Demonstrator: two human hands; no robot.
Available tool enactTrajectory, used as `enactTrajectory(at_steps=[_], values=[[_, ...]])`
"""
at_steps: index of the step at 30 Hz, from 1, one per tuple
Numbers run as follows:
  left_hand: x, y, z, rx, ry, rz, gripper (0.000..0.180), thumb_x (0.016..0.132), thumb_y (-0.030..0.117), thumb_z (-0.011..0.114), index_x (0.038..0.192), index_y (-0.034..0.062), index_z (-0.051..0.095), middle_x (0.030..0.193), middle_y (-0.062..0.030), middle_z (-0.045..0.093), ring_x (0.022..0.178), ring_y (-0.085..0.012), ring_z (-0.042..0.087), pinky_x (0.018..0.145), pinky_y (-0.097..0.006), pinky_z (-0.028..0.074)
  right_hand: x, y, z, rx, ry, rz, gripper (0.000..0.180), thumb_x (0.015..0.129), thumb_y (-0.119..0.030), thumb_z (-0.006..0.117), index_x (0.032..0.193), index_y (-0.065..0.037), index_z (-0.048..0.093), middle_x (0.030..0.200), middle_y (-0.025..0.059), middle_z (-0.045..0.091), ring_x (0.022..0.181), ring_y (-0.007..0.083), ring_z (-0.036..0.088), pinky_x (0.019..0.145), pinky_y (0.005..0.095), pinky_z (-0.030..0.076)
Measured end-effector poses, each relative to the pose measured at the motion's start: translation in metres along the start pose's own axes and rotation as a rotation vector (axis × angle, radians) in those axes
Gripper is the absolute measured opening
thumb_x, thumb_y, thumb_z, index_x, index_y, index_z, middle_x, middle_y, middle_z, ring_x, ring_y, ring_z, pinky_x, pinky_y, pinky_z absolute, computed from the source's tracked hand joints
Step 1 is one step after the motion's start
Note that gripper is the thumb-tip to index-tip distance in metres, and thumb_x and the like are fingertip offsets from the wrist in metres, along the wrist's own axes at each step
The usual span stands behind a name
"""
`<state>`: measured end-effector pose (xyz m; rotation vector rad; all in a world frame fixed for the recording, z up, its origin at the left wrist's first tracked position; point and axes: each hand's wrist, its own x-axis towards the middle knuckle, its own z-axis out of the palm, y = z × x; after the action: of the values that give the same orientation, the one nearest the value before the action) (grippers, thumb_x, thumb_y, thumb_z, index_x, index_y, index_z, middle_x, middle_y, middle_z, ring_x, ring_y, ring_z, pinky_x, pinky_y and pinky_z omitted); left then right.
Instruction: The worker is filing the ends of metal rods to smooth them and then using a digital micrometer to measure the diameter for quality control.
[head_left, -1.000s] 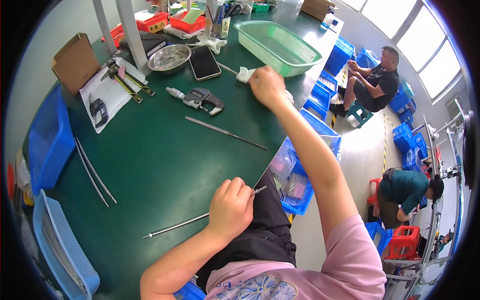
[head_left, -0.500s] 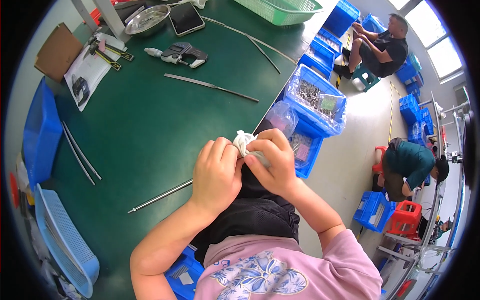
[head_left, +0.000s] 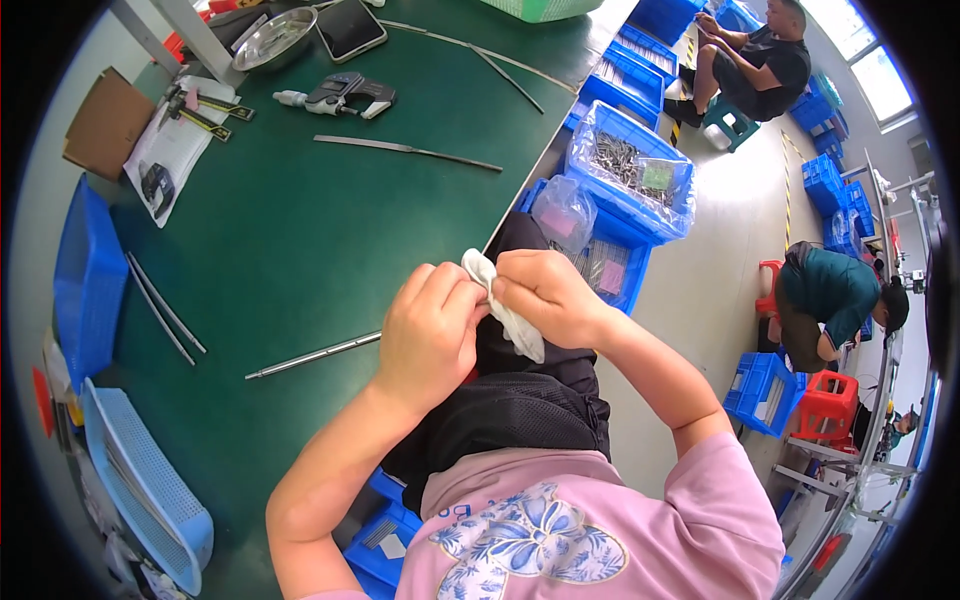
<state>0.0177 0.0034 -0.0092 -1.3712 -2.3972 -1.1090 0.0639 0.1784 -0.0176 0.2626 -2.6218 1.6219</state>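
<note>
A slender, silvery metal rod (head_left: 315,356) was gripped in the curled left hand (head_left: 430,325), its free end extending leftward over the dark-green tabletop (head_left: 270,240). The right hand (head_left: 548,295), fingers pinched together, clasped a crumpled white cloth (head_left: 517,329) just beside it. Farther off lay a thin, flat grey metal strip (head_left: 400,148), then a grey-and-black digital micrometer (head_left: 332,93).
</note>
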Motion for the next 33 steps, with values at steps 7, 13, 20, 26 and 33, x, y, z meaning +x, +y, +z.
enactTrajectory(at_steps=[7,13,20,26,33], values=[[-0.002,0.003,-0.002,-0.032,0.015,-0.061,0.014,0.070,-0.002,0.068,0.080,0.0010,0.058,0.081,-0.0088,0.054,0.076,-0.0270,0.054,0.064,-0.037,0.047,-0.017,0.025,-0.010,0.274,0.319,0.262,0.030,0.095,-0.017,0.050,0.072,0.003,0.052,0.061,0.0090,0.048,0.057,0.0162,0.046,0.053,0.0334,0.037],[-0.001,0.003,-0.002,-0.018,0.013,-0.037,0.014,0.069,-0.002,0.067,0.080,0.0013,0.058,0.084,-0.0088,0.054,0.077,-0.0268,0.054,0.065,-0.038,0.047,-0.015,0.019,0.005,0.145,0.120,-0.007,0.018,0.087,-0.015,0.054,0.089,0.003,0.054,0.076,0.0100,0.051,0.066,0.0151,0.048,0.059,0.0322,0.040],[-0.001,0.004,0.002,-0.029,0.078,-0.016,0.018,0.062,-0.005,0.070,0.073,0.0013,0.057,0.078,-0.0085,0.054,0.070,-0.0271,0.052,0.059,-0.037,0.044,-0.008,0.000,-0.009,0.305,-0.021,0.320,0.016,0.078,-0.011,0.060,0.079,0.005,0.056,0.064,-0.0001,0.049,0.060,0.0035,0.042,0.050,0.0247,0.035],[-0.002,0.004,0.002,-0.075,0.085,-0.042,0.018,0.060,-0.007,0.068,0.069,0.0010,0.054,0.077,-0.0078,0.054,0.068,-0.0265,0.051,0.057,-0.038,0.043,-0.002,-0.009,-0.013,0.363,-0.048,0.368,0.014,0.072,-0.006,0.064,0.078,0.007,0.062,0.069,0.0017,0.060,0.064,0.0045,0.054,0.056,0.0216,0.045],[-0.001,0.004,0.000,-0.041,0.021,-0.029,0.010,0.064,-0.002,0.060,0.069,0.0018,0.051,0.078,-0.0076,0.049,0.073,-0.0247,0.051,0.061,-0.037,0.047,0.000,-0.008,-0.012,0.376,-0.041,0.382,0.014,0.069,-0.003,0.063,0.078,0.007,0.064,0.070,0.0018,0.062,0.065,0.0046,0.055,0.056,0.0212,0.045]])
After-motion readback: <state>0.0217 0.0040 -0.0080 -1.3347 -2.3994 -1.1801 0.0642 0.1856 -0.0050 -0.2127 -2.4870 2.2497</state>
